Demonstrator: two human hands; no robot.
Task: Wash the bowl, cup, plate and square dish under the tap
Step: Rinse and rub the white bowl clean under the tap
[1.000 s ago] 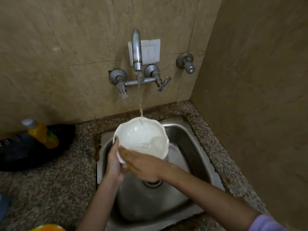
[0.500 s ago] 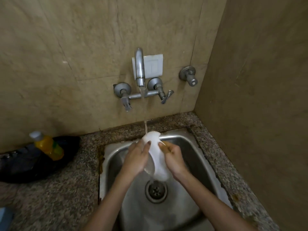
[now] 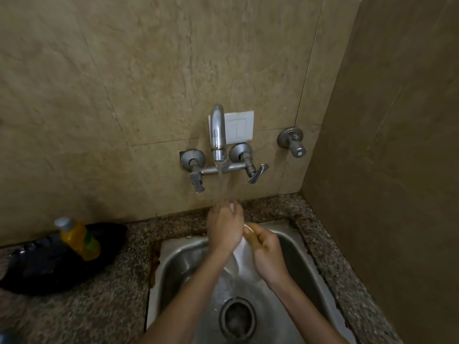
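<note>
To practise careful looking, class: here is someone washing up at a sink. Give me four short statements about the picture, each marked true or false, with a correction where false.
1. Water is running from the tap. True.
2. The left hand and the right hand both hold the white bowl over the sink. True.
3. The yellow bottle stands inside the sink. False: it is on the counter left of the sink, by a black bag.
4. The white bowl lies flat on the drain. False: it is held on edge above it.
</note>
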